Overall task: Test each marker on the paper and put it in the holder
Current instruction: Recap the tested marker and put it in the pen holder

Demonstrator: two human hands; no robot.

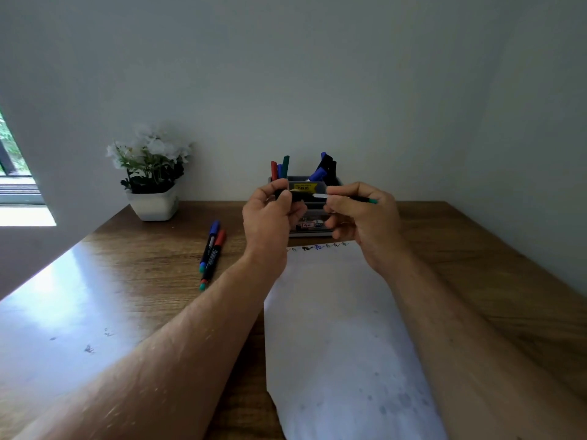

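Marker [346, 197] feels light and stiff; right hand [362, 217] pinches its barrel mid-frame, left hand [270, 217] grips its cap [281, 193].

Yellow price sticker [305, 187] on the holder [313, 214] at the desk's far edge, apparently reading "49.00". Lower on the holder's front, white label [307, 225] with red "42". Print on markers too small to read.
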